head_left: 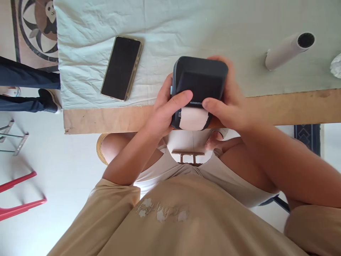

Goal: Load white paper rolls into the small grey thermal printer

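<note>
Between my two hands is a dark label printer (201, 81) with a glossy black lid marked NIIMBOT. A piece of pale paper (194, 119) sticks out of its near end. My left hand (169, 105) grips the printer's left side, the thumb lying on the lid. Around the right side wraps my right hand (229, 96), its thumb near the printed name. Both hands hold the printer above the table's front edge. The fingers underneath are mostly hidden.
A smartphone (122, 67) with a dark screen lies on the pale cloth (87, 21) at left. A white paper roll (287, 51) stands at right, near a crumpled white thing (336, 65). The table's bare wooden edge (106, 121) runs in front. Another person's legs (26, 74) show at far left.
</note>
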Motion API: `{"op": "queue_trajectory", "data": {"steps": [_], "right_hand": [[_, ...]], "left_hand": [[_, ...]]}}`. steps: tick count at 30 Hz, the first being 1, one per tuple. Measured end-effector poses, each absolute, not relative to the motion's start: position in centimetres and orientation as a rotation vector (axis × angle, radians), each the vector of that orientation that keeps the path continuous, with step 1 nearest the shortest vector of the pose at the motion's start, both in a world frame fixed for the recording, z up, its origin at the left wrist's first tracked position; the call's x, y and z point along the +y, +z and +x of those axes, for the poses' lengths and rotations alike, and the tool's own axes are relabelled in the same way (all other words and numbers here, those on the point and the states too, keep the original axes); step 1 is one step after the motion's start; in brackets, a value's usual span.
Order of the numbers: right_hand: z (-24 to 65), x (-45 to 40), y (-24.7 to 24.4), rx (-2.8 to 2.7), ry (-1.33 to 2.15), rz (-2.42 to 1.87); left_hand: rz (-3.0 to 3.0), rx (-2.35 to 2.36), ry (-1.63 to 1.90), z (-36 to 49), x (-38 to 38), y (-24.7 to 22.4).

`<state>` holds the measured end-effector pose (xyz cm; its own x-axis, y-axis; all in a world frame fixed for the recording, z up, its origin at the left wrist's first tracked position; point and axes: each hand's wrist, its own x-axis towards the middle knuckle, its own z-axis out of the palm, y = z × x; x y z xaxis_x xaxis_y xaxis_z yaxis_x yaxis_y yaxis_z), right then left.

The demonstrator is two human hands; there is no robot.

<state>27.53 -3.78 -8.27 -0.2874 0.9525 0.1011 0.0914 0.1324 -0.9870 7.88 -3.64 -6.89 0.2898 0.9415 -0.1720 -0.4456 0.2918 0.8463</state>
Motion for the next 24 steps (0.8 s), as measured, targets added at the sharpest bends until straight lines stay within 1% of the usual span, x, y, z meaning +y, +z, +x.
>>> {"op": "queue_trajectory", "data": {"steps": [3,7,11,19,24], "right_hand": [[27.9,-4.1,-8.2,-1.591,1.251,-1.05],[29.0,-3.6,-7.8,-1.641,1.44,-0.991],[29.0,-3.3,-7.2,-1.603,1.52,-0.987],[28.8,-4.1,-6.4,-1.577,1.514,-1.008],[28.6,-4.1,-5.6,-1.541,1.58,-1.069]], "left_hand": [[0.755,0.829,1.054,8.4,-3.9,-6.2],[0.624,0.942,1.082,8.9,-4.3,-4.9],[0.603,0.943,1.049,8.4,-4.5,-4.0],[0.437,1.086,1.028,8.9,-4.5,-4.7],[0.393,1.133,0.972,8.8,-4.2,-4.4]]}}
